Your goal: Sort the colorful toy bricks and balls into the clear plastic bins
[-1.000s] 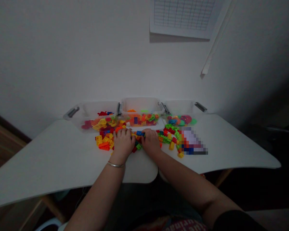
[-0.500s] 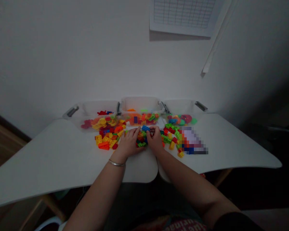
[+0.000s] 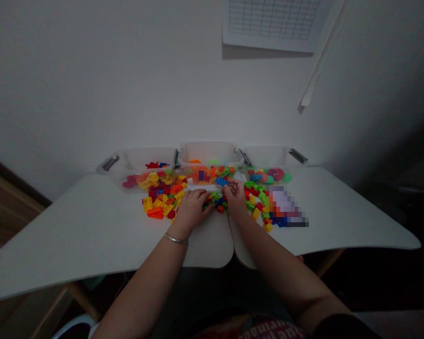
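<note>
Head view, from close to far. At the very bottom, a dark shirt (image 3: 272, 329) with pale letters, cut off by the edge of the picture. Next, two bare arms reaching forward over a white table (image 3: 74, 226), a black sleeve (image 3: 339, 327) on the right arm and a thin silver bracelet (image 3: 175, 238) around the left wrist.

Then the left hand (image 3: 194, 210), palm down, fingers curved and close together, touching the edge of a small pile of bricks (image 3: 215, 203). No telling if any brick sits under those fingers. Just beside the pile, the right hand (image 3: 235, 197), fingers curled in a narrow grip on one end of a long blue brick (image 3: 222, 181), tilted a little, up above the pile.

Left of the hands, a big heap of yellow, orange and red bricks (image 3: 160, 200). Right of the hands, a heap of green, red and yellow bricks (image 3: 254, 202), and past it a flat thing under a blurry patch (image 3: 284, 207), too blurred to tell.

Farther on, by the wall, three clear boxes in a row, with gray clips (image 3: 109, 163): a left box (image 3: 137, 160) with yellow, orange and red pieces, a middle box (image 3: 208, 155) with mixed bricks, and a right box (image 3: 265, 155) with round pieces. Higher up, on a white wall (image 3: 92, 84), a sheet of paper with a grid (image 3: 272, 19), and next to it a long white strip (image 3: 321, 52).
</note>
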The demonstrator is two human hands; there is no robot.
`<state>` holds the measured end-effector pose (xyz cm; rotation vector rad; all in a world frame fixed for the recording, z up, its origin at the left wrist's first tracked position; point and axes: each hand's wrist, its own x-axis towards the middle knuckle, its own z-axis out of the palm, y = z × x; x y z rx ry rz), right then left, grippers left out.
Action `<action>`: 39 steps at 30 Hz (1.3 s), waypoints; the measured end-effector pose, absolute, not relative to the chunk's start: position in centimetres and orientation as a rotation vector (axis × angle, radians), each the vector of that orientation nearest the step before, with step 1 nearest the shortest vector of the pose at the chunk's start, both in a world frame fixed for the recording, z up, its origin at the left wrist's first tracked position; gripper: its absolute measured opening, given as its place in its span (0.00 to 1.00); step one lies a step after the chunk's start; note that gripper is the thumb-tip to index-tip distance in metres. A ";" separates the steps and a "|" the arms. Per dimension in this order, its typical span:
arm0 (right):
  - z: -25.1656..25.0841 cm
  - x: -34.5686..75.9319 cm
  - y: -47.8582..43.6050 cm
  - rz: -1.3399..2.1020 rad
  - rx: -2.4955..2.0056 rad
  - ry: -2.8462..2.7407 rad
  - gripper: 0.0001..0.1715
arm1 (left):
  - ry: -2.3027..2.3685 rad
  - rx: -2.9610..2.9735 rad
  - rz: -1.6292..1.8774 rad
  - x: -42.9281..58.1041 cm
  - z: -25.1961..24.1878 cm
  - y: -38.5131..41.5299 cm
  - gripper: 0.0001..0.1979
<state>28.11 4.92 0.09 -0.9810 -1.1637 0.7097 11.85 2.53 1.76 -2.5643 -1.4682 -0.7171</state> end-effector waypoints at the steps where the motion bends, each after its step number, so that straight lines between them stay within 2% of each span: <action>1: 0.6 28.3 5.0 0.682 -0.970 -1.151 0.15 | -1.474 -2.534 -0.733 11.8 1.9 2.4 0.18; 7: 4.5 30.4 6.2 0.325 -0.954 -1.147 0.16 | -1.681 -2.102 -0.859 11.6 3.1 1.5 0.12; 12: 6.0 32.0 7.8 -0.012 -1.073 -1.398 0.11 | -1.835 -2.024 -0.792 11.7 2.7 1.4 0.14; 17: 5.9 32.0 9.1 -0.198 -1.227 -1.475 0.14 | -1.898 -2.059 -0.716 11.7 1.7 1.9 0.16; 24: 5.8 31.1 8.9 -0.269 -1.373 -1.700 0.16 | -1.831 -2.181 -0.661 11.3 1.4 2.4 0.16; 34: 4.4 31.1 8.3 -0.239 -1.315 -1.755 0.29 | -1.765 -2.220 -0.689 11.3 1.2 2.3 0.14; 39: 3.4 29.8 6.2 -0.247 -1.172 -1.641 0.26 | -1.769 -2.227 -0.717 11.2 1.4 2.3 0.13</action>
